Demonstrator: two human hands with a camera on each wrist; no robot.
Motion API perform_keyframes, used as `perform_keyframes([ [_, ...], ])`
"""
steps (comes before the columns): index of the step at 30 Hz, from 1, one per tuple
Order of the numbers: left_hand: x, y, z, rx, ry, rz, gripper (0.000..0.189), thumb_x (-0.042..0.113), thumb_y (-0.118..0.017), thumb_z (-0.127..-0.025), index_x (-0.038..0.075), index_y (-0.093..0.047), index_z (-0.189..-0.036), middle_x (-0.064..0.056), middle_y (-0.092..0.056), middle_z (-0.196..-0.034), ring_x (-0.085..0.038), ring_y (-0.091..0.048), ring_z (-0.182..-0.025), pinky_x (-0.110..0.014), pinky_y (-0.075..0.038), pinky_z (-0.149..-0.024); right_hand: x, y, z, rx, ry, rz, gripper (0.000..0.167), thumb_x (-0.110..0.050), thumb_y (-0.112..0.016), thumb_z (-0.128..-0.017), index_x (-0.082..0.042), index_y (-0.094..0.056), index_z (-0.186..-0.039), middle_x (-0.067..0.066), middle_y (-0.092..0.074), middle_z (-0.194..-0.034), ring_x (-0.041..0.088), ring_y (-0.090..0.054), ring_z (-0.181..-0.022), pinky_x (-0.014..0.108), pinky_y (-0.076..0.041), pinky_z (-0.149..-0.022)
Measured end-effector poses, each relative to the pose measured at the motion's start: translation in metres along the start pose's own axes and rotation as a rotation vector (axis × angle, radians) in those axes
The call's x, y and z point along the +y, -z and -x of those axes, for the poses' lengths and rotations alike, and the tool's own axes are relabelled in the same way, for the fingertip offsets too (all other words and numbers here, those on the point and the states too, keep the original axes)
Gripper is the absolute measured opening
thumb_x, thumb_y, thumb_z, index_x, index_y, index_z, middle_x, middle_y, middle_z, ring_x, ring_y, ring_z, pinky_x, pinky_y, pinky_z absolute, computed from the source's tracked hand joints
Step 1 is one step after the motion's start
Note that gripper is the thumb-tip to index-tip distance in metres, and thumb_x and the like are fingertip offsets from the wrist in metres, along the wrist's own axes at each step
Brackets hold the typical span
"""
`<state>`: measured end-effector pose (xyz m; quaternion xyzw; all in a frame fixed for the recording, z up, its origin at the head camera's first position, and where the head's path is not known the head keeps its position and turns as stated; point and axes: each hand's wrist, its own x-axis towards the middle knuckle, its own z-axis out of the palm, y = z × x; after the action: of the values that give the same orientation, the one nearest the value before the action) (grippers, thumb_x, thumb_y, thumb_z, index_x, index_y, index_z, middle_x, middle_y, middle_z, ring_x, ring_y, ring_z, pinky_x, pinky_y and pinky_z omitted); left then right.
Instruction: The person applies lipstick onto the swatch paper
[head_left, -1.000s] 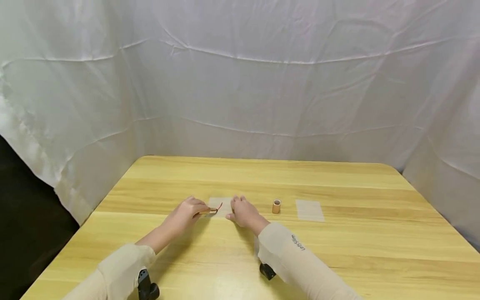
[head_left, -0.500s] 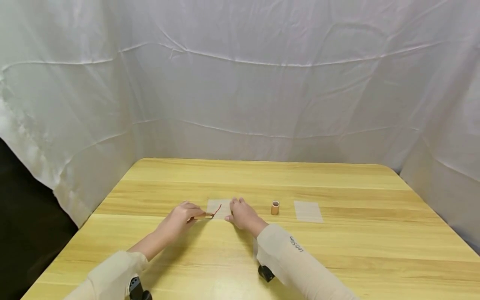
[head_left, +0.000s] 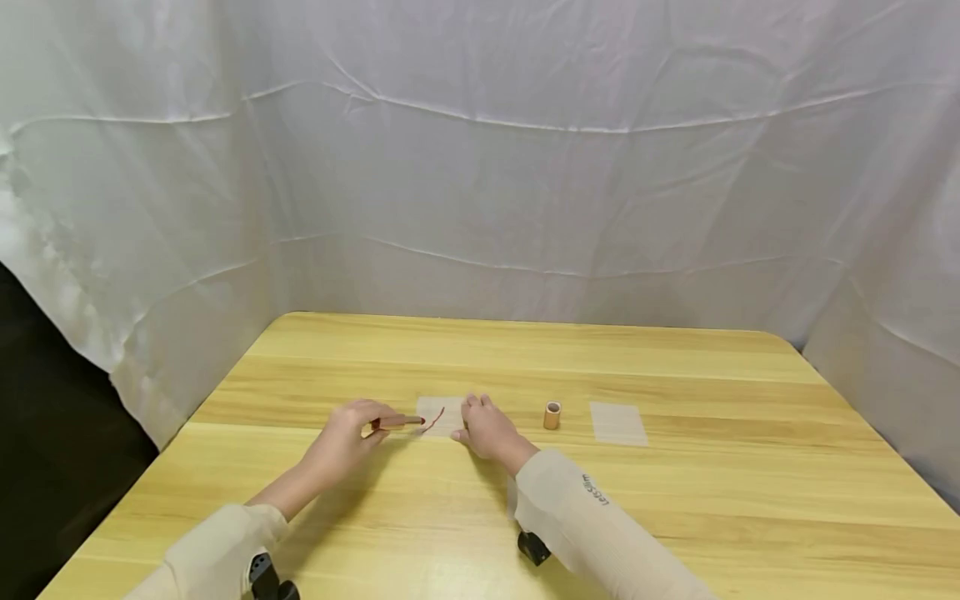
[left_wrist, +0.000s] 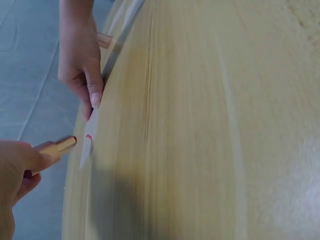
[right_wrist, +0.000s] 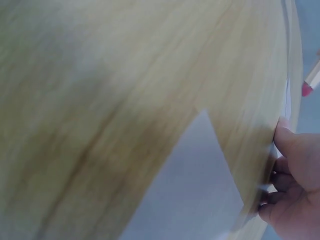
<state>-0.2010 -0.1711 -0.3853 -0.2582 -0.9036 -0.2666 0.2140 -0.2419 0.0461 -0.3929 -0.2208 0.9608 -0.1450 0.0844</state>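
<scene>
Item 1: lipstick [head_left: 405, 422], uncapped, copper-toned case, red tip [head_left: 422, 421] exposed. Location: in the left hand [head_left: 347, 433], above the counter [head_left: 750, 475]. Grip: thumb and fingers clamped on the case.

Item 2: sheet of paper [head_left: 429, 406], pale, thin, laid flat. Bears 1 red stroke [head_left: 435, 419], slanting from near left to far right. Right hand [head_left: 489, 429] rests on its right side, thumb apart from the fingers; that grip is not seen closed round anything.

Item 3: hollow cap [head_left: 552, 417], upright, mouth upward, near the right hand on its outer side.

Item 4: 2nd sheet [head_left: 618, 423], flat, right of the cap.

Item 5: 3rd sheet [right_wrist: 195, 185], cornerwise in the right wrist view; probably the pale sliver beside the right sleeve [head_left: 570, 496] in the head view.

Governing relation, as judged: tip to paper. From the left grip the marked sheet lies to the right; the lipstick's long axis runs nearly level toward it, tip leading. Of the 2 hands, the left is holder.

Views compared: from the head, tip and stroke nearly meet; the left wrist view shows them apart, the tip raised clear of the sheet.
</scene>
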Motion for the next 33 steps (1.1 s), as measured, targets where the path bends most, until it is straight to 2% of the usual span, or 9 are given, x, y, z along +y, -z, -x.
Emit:
perform_keyframes([
  [5, 0.002, -0.002, -0.005, 0.006, 0.066, 0.028, 0.026, -0.009, -0.075, -0.069, 0.005, -0.071, -0.091, -0.006, -0.071, -0.086, -0.01, -0.057, -0.071, -0.033, -0.053, -0.064, 0.002, 0.001, 0.002, 0.004, -0.01, -0.008, 0.056, -0.027, -0.053, -0.093, 0.008, -0.041, -0.134, 0.023, -0.031, -0.147, 0.04, -0.027, -0.137, 0.043, -0.027, -0.113],
  [12, 0.004, -0.006, -0.005, 0.001, 0.098, 0.061, 0.025, -0.008, -0.075, -0.068, 0.005, -0.071, -0.09, -0.006, -0.071, -0.086, -0.008, -0.056, -0.069, -0.032, -0.052, -0.063, 0.004, -0.004, 0.002, -0.006, 0.004, 0.004, 0.06, -0.03, -0.052, -0.094, 0.011, -0.038, -0.134, 0.025, -0.03, -0.147, 0.039, -0.025, -0.138, 0.042, -0.022, -0.115],
  [19, 0.005, -0.007, -0.008, 0.007, 0.105, 0.096, 0.023, -0.009, -0.074, -0.07, 0.001, -0.071, -0.091, -0.01, -0.071, -0.088, -0.01, -0.057, -0.07, -0.034, -0.054, -0.064, 0.014, 0.001, 0.002, -0.02, 0.039, -0.139, 0.067, -0.032, -0.051, -0.095, 0.011, -0.026, -0.14, 0.028, -0.021, -0.149, 0.044, -0.016, -0.139, 0.046, -0.02, -0.115],
  [23, 0.005, -0.007, -0.007, 0.006, 0.103, 0.094, 0.024, -0.008, -0.074, -0.069, 0.002, -0.071, -0.091, -0.009, -0.071, -0.087, -0.009, -0.056, -0.069, -0.034, -0.054, -0.064, 0.017, 0.004, 0.004, 0.022, 0.101, -0.185, 0.067, -0.03, -0.053, -0.094, 0.01, -0.027, -0.141, 0.027, -0.028, -0.147, 0.041, -0.022, -0.138, 0.046, -0.023, -0.114],
  [24, 0.005, -0.006, -0.006, 0.007, 0.105, 0.092, 0.024, -0.008, -0.074, -0.069, 0.002, -0.071, -0.091, -0.008, -0.071, -0.087, -0.008, -0.055, -0.069, -0.034, -0.054, -0.064, 0.017, 0.005, 0.004, 0.037, 0.117, -0.199, 0.066, -0.029, -0.054, -0.094, 0.01, -0.027, -0.14, 0.027, -0.036, -0.142, 0.039, -0.028, -0.137, 0.046, -0.024, -0.114],
  [27, 0.006, -0.005, -0.005, 0.015, 0.119, 0.087, 0.025, -0.008, -0.075, -0.069, 0.003, -0.071, -0.091, -0.007, -0.071, -0.086, -0.008, -0.055, -0.069, -0.034, -0.054, -0.064, 0.017, 0.007, 0.007, 0.09, 0.164, -0.21, 0.063, -0.027, -0.056, -0.093, 0.009, -0.032, -0.139, 0.026, -0.043, -0.138, 0.035, -0.036, -0.133, 0.044, -0.028, -0.113],
  [33, 0.008, -0.004, -0.007, 0.034, 0.149, 0.086, 0.024, -0.005, -0.075, -0.07, 0.001, -0.07, -0.092, -0.011, -0.07, -0.088, -0.014, -0.06, -0.072, -0.035, -0.056, -0.068, 0.015, 0.018, 0.019, 0.182, 0.205, -0.264, 0.058, -0.026, -0.058, -0.092, 0.007, -0.039, -0.136, 0.023, -0.042, -0.14, 0.034, -0.04, -0.131, 0.043, -0.032, -0.11],
])
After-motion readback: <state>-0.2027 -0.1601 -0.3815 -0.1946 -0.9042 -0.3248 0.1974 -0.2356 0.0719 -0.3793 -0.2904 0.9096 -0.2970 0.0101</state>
